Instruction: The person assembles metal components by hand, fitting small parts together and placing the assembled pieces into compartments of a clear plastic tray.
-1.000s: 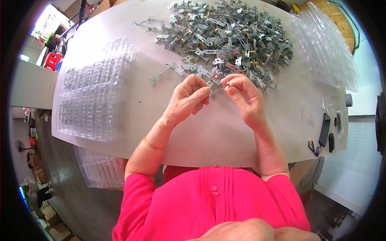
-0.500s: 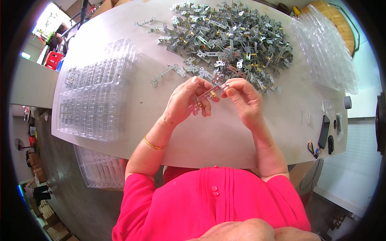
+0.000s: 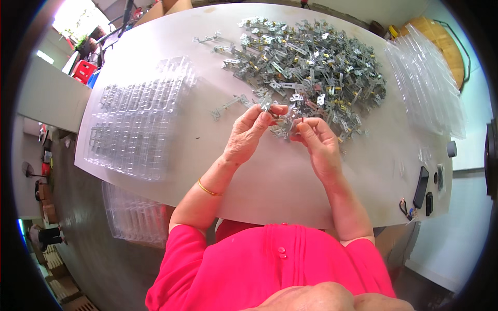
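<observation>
A large heap of small silvery metal brackets [image 3: 316,62], some with brass-coloured parts, covers the far middle of the table. My left hand [image 3: 248,132] is closed on a metal bracket [image 3: 266,102], whose flat holed end sticks up past the thumb; the fingers hide the rest of it. A little to the right, at the heap's near edge, my right hand [image 3: 320,147] is pinched closed. A thin reddish sliver shows at its fingertips, too small to name. Several loose brackets [image 3: 228,106] lie just beyond my left hand.
On the left of the table [image 3: 207,171] stands a clear plastic compartment tray [image 3: 135,124] with brackets in part of it. Stacked clear trays [image 3: 425,83] lie at the far right. A black phone [image 3: 420,186] and small tools sit near the right edge. More trays [image 3: 135,212] stand below the table's left edge.
Both hands were on one bracket with its brass part showing; now they are apart. The bracket has turned in my left hand, holed end up. The whole view has shifted slightly.
</observation>
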Available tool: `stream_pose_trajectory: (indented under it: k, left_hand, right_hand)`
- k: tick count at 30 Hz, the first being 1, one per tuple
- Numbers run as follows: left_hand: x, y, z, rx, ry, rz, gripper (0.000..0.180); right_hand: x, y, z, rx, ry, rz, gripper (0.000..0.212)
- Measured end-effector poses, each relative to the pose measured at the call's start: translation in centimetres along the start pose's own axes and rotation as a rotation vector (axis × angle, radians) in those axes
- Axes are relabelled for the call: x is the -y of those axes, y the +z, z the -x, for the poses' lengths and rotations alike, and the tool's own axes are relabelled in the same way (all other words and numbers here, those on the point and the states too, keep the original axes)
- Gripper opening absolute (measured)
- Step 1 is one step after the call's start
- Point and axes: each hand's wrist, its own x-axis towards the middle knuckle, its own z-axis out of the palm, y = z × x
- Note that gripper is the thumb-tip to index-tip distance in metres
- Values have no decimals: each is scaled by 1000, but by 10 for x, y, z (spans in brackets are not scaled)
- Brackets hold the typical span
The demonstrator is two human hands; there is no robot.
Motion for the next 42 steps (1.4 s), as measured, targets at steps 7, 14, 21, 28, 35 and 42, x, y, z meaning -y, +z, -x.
stream_pose_trajectory:
  k: [7,14,21,28,35,42]
  left_hand:
    - [-8,-8,-3,-64,-94,202,26]
    - [-16,-7,-3,-128,-197,229,30]
    - [-16,-5,-3,-160,-232,170,30]
    - [-15,-2,-3,-161,-218,87,29]
    - [-17,-1,-1,-136,-149,-149,31]
    - [-10,5,3,-101,-25,-427,26]
  right_hand:
    - [26,28,-14,42,-43,260,11]
    - [24,45,-31,15,-339,658,7]
    - [23,41,-31,7,-364,694,7]
    - [22,40,-30,13,-381,726,8]
    - [28,39,-26,13,-388,829,9]
    - [38,45,-22,25,-230,828,16]
